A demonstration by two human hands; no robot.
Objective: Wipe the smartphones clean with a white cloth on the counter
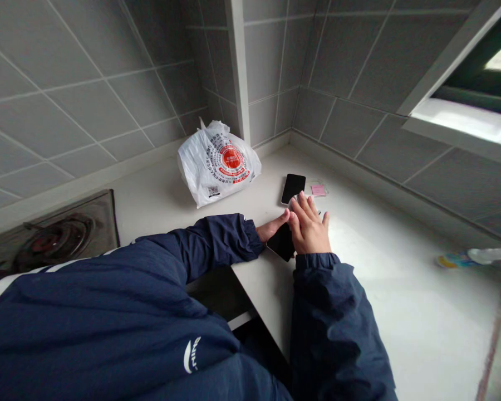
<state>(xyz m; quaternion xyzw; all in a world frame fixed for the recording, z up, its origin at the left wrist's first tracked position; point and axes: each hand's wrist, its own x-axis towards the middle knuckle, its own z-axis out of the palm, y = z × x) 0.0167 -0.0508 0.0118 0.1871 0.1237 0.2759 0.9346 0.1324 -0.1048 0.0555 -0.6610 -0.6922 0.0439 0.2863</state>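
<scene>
A black-screened smartphone (281, 243) is at the counter's middle, partly covered by my hands. My left hand (272, 227) grips its left side, the thumb laid over the screen and the other fingers hidden. Flat across the upper part of the phone lies my right hand (311, 229), its fingers stretched out and the thumb side apart. Something thin and white (293, 204) shows under its fingertips; its kind cannot be made out. Just beyond my fingers rests a second dark-screened phone (293, 188). Beside that is a small pink piece (318, 190) on a clear, flat item.
A white plastic bag (217, 161) with red print stands at the back. To the left is a gas stove (50, 239). A white and blue-yellow packet or tube (459, 259) lies at right. Below the counter edge, a dark opening (223, 295) shows.
</scene>
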